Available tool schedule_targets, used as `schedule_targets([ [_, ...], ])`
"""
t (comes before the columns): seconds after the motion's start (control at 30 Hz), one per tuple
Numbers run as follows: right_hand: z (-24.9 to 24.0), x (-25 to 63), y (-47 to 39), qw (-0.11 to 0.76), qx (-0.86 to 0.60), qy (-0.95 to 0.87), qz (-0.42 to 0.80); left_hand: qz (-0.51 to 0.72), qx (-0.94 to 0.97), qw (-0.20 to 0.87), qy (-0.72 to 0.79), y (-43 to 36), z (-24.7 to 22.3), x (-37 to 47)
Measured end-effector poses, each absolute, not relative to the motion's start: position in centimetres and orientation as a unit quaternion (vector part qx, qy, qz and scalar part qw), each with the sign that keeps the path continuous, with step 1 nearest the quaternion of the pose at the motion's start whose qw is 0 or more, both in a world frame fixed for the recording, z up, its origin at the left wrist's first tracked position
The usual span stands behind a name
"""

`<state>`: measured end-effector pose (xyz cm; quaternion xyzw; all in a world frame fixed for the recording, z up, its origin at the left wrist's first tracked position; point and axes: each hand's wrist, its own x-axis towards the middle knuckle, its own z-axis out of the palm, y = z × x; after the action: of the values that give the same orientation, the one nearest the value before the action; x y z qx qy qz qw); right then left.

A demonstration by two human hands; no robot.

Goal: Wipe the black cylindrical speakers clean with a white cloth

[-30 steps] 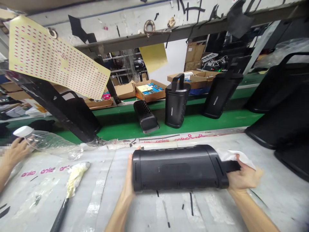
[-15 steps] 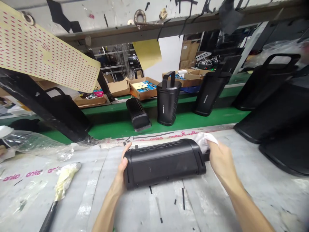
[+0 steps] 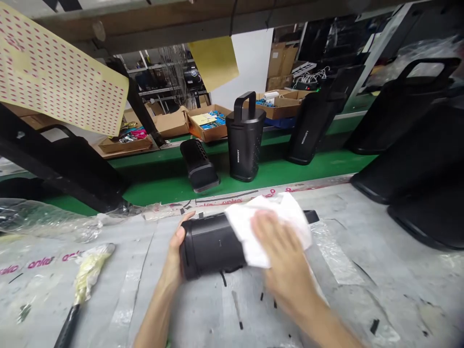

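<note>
My left hand (image 3: 176, 249) is cupped against the end cap of the black speaker (image 3: 210, 244), thumb up over the top edge and the palm pressed flat on the end; the fingers behind it are hidden, so I can't say how far they wrap. The speaker lies on its side on the grey worktable (image 3: 380, 270), straight ahead of me, its long body running from my left palm toward my right. My right hand (image 3: 279, 251) lies spread and flat on a white cloth (image 3: 268, 224), pressing it down onto the speaker's upper face; it is blurred, and it pins the cloth rather than pinching it.

The shell looks like stiff moulded plastic, smooth and matte, so I judge it won't give under pressure but could slide on the table if only pushed from above. That is why the bracing palm at the end matters. For its bulk I would guess it has some weight. The strap handle (image 3: 311, 216) pokes out past the cloth, beyond my right fingertips, and would be the natural place to lift from. The cloth is soft and light, and bunches easily.

Left of my left hand lies a black-handled brush (image 3: 85, 282); beyond both hands, more upright speakers (image 3: 244, 140) stand on the green belt (image 3: 290, 179)
</note>
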<state>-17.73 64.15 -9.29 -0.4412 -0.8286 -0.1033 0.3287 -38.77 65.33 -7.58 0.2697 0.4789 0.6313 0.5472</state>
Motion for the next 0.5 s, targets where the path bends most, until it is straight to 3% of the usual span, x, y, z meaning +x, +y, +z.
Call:
schedule_targets([
  [0.1,-9.4,-16.4,63.7,0.347,-0.516,-0.774,-0.118,0.631,0.272,0.543,0.484,65.3,-7.3,-38.6],
  [0.27,-10.0,-17.0,62.2,0.338,-0.455,-0.818,-0.102,0.633,0.276,0.542,0.479,65.0,-7.1,-38.2],
  [0.4,-10.4,-15.9,62.2,0.356,-0.522,-0.765,-0.124,0.624,0.275,0.539,0.494,64.9,-6.8,-38.1],
  [0.5,-10.6,-16.3,61.7,0.356,-0.491,-0.789,-0.098,0.627,0.275,0.546,0.483,64.9,-6.7,-38.0],
])
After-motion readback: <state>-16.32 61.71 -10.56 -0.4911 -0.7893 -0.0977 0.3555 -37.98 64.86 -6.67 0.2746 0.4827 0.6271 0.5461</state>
